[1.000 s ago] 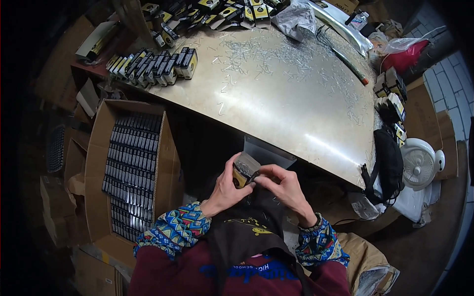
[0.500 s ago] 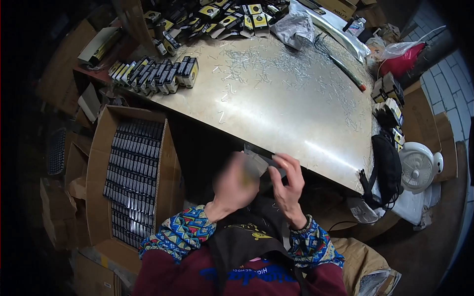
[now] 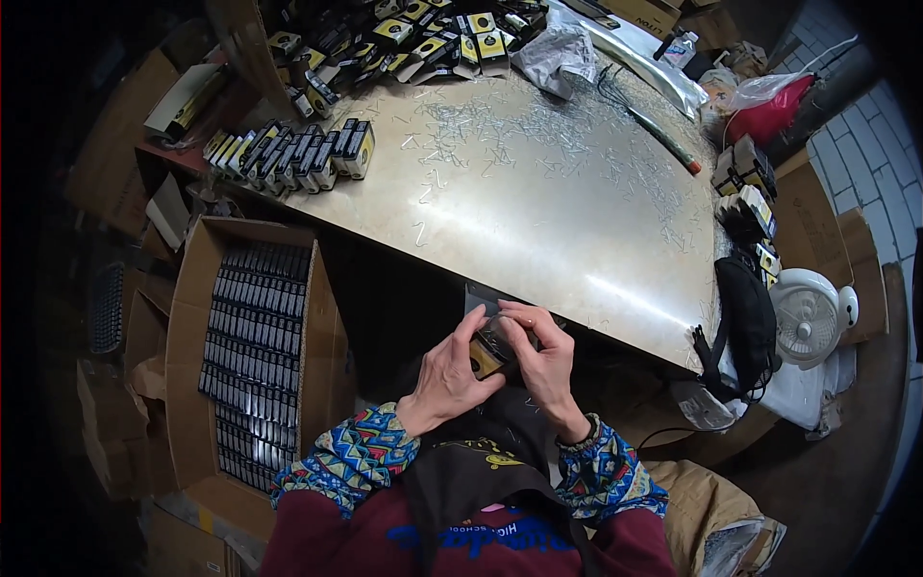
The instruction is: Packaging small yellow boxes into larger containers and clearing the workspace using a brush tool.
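Close in front of me, at the table's near edge, I hold a small black-and-yellow box (image 3: 486, 359) in both hands. My left hand (image 3: 448, 377) wraps its left side, thumb along the bottom and forefinger near the top. From the right, my right hand (image 3: 548, 363) pinches at the box's upper end with thumb and forefinger. A dark grey flap-like piece (image 3: 477, 296) sticks up beyond the fingers toward the table edge. What lies inside the box is mostly hidden by my fingers.
Thin bent metal wires (image 3: 538, 135) are scattered over the table (image 3: 500, 231). A row of similar boxes (image 3: 298, 159) stands at its left, with a heap of boxes (image 3: 413, 38) behind. An open carton (image 3: 308, 337) packed with boxes stands left. A fan (image 3: 806, 317) and black bag (image 3: 748, 313) are right.
My right hand has moved left and closed onto the box's upper end. My left hand has turned, so the box's yellow face shows. The view has shifted slightly.
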Available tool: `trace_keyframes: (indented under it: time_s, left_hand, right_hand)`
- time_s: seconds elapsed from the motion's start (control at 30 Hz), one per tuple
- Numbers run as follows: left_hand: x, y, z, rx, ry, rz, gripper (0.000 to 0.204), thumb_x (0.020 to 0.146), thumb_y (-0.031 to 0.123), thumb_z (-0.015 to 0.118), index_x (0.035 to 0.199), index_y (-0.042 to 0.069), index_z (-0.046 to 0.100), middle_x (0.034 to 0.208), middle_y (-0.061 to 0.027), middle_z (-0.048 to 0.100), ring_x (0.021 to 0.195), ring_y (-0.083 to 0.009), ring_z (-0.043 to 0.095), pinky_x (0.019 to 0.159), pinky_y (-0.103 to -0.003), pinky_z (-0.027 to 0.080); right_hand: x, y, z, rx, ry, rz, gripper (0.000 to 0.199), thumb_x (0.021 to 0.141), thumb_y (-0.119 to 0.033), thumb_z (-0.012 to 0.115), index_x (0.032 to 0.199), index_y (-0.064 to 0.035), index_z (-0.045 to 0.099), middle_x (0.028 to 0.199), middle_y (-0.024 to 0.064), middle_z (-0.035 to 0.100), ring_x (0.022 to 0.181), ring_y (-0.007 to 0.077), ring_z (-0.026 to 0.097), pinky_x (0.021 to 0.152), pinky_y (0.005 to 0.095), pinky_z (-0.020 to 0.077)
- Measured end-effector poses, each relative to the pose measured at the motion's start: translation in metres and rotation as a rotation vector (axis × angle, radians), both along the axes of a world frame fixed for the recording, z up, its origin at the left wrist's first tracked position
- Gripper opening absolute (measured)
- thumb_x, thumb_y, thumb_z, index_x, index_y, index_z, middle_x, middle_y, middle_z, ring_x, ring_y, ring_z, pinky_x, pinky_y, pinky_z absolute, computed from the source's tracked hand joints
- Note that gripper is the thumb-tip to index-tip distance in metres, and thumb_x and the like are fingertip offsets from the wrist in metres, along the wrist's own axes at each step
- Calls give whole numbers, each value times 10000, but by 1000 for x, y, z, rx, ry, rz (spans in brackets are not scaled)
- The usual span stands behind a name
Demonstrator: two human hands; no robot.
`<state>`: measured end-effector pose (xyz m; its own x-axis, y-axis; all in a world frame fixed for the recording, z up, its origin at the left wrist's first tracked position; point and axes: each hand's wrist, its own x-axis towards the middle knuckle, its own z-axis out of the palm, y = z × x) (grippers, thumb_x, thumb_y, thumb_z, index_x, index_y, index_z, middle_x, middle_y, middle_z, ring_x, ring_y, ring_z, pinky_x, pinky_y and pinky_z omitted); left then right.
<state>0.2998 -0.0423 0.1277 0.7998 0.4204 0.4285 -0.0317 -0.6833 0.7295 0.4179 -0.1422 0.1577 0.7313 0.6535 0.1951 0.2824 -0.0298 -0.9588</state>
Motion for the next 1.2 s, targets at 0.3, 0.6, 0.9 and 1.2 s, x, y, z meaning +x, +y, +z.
trace_keyframes:
  time_s: [0.3,0.6,0.9,1.2]
  left_hand:
    - [2,2,2,-199,107,78,980,684,142,810,1438,52,190,1171,-263,575,1016,-405,638,842,-425,538]
    - [3,1,5,-238,116,42,867,702,153,802,1371,63,259,1166,-241,576,1029,-397,634,849,-427,532]
    - [3,-1,3,-226,107,-53,836,658,174,815,1317,64,312,1166,-206,559,957,-385,644,791,-417,543]
    - [6,8,7,-87,24,-38,692,627,110,791,1180,74,378,1160,-189,557,920,-381,637,755,-401,546]
  right_hand:
    - [-4,-4,5,115,71,-89,186,902,-59,638,1062,12,702,1114,165,676,1041,224,621,871,306,489]
    - [4,-12,-8,-19,-473,170,306,819,-8,664,1125,-16,677,1252,204,603,1069,310,602,907,335,480]
    - [-11,3,-11,102,235,41,280,939,-44,588,1210,21,620,1167,135,656,1064,176,620,905,267,477]
    - [4,-17,-5,133,-27,1,103,907,-37,620,935,35,688,1153,156,659,1001,188,598,850,284,462]
